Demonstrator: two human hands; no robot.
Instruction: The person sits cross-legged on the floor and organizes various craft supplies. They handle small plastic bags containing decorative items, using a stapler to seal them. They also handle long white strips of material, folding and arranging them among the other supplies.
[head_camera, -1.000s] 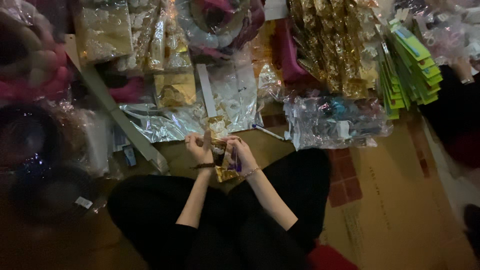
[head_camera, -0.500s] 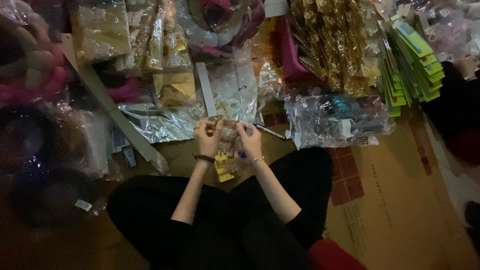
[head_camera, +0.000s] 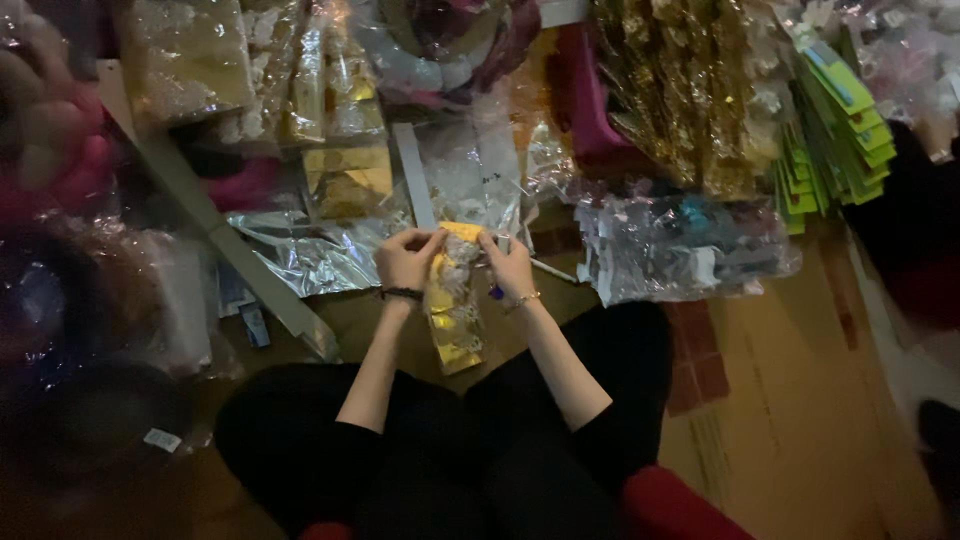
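The pink and dark things at the left edge are blurred and cut off, too unclear to name. What fills the clear bags cannot be made out. The hands cover the top of the gold packet; its contents are too small to tell.

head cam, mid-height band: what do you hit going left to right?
Silver foil sheet → left hand → gold-backed packet held between both hands → right hand → clear plastic bag of dark and blue items → stack of green cards, higher up at the right.
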